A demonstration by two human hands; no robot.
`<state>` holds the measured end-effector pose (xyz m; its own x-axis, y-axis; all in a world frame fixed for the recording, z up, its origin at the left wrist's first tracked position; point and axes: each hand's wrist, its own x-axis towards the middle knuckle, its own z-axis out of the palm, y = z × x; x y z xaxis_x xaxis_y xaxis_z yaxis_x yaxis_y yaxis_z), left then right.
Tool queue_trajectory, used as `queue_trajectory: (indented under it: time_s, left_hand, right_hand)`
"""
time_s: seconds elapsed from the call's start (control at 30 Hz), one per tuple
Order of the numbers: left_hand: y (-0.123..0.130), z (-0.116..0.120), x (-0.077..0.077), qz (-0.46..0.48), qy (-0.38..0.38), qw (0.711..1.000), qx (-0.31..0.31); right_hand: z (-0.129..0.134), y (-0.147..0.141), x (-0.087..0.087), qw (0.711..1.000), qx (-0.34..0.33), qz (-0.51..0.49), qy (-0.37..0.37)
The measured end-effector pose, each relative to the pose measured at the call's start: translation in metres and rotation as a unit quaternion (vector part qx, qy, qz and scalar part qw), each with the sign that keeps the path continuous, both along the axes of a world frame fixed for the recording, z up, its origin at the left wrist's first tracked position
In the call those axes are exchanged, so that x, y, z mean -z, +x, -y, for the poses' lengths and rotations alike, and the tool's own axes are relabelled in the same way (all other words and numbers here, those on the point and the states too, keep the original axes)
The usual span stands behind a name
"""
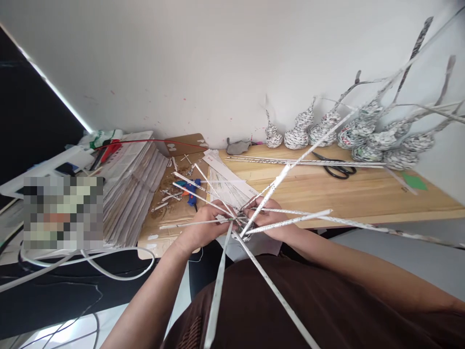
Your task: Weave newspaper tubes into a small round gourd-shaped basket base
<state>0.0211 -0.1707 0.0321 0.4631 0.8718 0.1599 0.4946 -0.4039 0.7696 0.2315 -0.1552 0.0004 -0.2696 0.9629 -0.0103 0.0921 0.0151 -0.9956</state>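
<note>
Between my hands, close to my body at the table's front edge, is a small woven piece of rolled newspaper [244,233]. Long paper tubes [267,195] fan out from it in all directions, some toward me and some over the table. My left hand [207,224] is closed on its left side, fingers curled at the tubes' meeting point. My right hand [269,219] grips the right side, fingers bent among the tubes. The fingertips of both hands are partly hidden behind the tubes.
Several woven paper gourds [325,128] line the wall at the back right. Black scissors [339,169] and loose paper tubes [250,160] lie before them. A blue glue gun [192,190] rests on cardboard among scraps. Tall newspaper stacks [136,182] and white cables [119,278] are at the left.
</note>
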Motion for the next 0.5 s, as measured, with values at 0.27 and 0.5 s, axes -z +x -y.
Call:
queue_trajectory:
  time_s: [0.27, 0.5]
  left_hand:
    - [0.017, 0.005, 0.037, 0.072, -0.014, 0.983, -0.169]
    - [0.031, 0.013, 0.046, 0.123, 0.027, 0.967, -0.221]
  right_hand:
    - [-0.002, -0.001, 0.002, 1.0, -0.01, 0.017, -0.007]
    - [0.001, 0.0, 0.006, 0.999, -0.034, 0.009, 0.007]
